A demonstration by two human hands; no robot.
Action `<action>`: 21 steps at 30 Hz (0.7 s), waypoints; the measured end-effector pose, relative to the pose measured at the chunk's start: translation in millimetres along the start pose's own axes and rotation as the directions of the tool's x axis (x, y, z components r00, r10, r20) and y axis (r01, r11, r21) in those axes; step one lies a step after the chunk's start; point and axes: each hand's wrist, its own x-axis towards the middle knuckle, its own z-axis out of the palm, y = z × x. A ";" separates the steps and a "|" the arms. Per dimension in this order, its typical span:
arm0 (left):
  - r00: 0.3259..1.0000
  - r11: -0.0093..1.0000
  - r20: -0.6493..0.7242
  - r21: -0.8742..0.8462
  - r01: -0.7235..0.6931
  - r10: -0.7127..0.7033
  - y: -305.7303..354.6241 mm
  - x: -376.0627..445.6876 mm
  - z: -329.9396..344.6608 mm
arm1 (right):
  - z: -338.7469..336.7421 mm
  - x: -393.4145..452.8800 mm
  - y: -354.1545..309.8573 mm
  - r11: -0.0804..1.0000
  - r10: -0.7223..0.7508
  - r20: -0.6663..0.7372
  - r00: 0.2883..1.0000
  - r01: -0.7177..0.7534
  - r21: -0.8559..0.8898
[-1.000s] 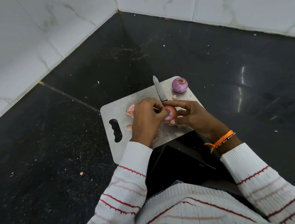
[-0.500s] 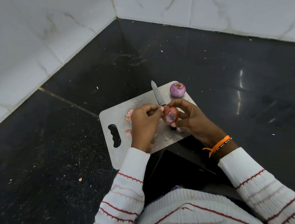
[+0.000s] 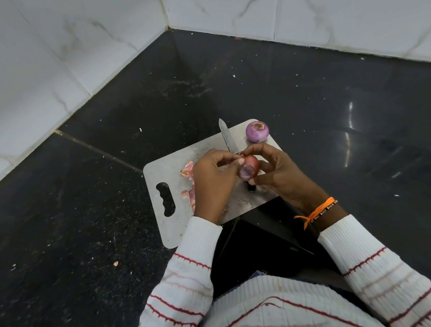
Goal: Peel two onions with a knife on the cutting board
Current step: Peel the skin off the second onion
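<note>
Second onion mid-peel over the board; we flag slip and blade risk.

Counter (image 3: pixel 309 118) is dark and glossy; board (image 3: pixel 167 165) overhangs its near edge, so we judge a hard press could tip or slide it. Right hand (image 3: pixel 280 173) grips the half-skinned onion (image 3: pixel 250 169) above the board, left hand (image 3: pixel 211 182) pinches skin at its top; a slick onion could pop out and roll off. Peeled onion (image 3: pixel 257 131) sits at the board's far corner, near the edge. Knife (image 3: pixel 227 136) lies under the hands, blade pointing away; handle mostly hidden, so we can't tell whether a finger touches it. Peels (image 3: pixel 187 169) are partly hidden by the left hand.
</note>
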 end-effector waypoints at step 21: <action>0.998 0.998 -0.013 -0.009 -0.057 0.056 3.5 -1.3 4.4 | -3.5 3.4 3.6 0.970 -0.012 0.023 1.000 0.006 0.241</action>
